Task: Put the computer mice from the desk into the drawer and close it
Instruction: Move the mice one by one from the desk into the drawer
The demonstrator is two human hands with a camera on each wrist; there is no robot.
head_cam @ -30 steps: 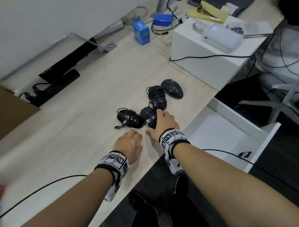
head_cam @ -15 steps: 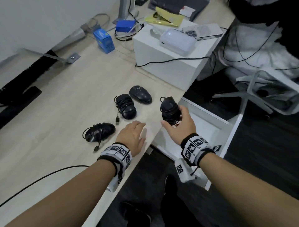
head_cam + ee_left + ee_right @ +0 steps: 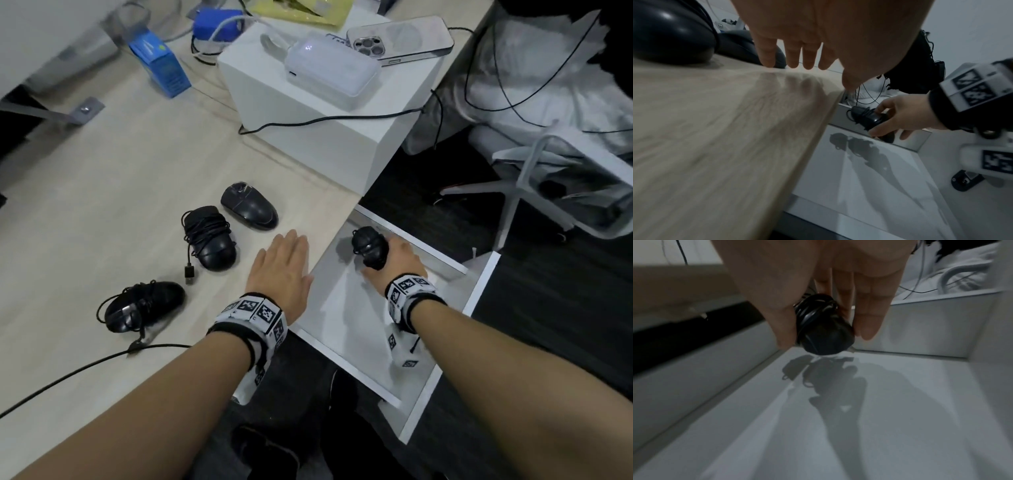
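Note:
My right hand (image 3: 394, 262) grips a black mouse wrapped in its cable (image 3: 370, 247) (image 3: 823, 331) (image 3: 869, 117), held a little above the floor of the open white drawer (image 3: 342, 329), near its far end. Three more black mice lie on the wooden desk: one without a cable (image 3: 249, 209), one wrapped in cable (image 3: 211, 238), and one nearest me (image 3: 144, 305). My left hand (image 3: 282, 270) lies flat and open on the desk by its right edge, fingers straight (image 3: 766, 53).
A white box (image 3: 329, 137) stands on the desk behind the drawer, carrying a white device and a phone (image 3: 400, 37). A blue carton (image 3: 161, 66) sits at the back left. A black cable (image 3: 85, 366) crosses the near desk. A white chair base (image 3: 534, 192) stands right.
My right hand picked one wrapped mouse off the desk and carried it right and down into the drawer. My left hand slid toward the desk edge and flattened.

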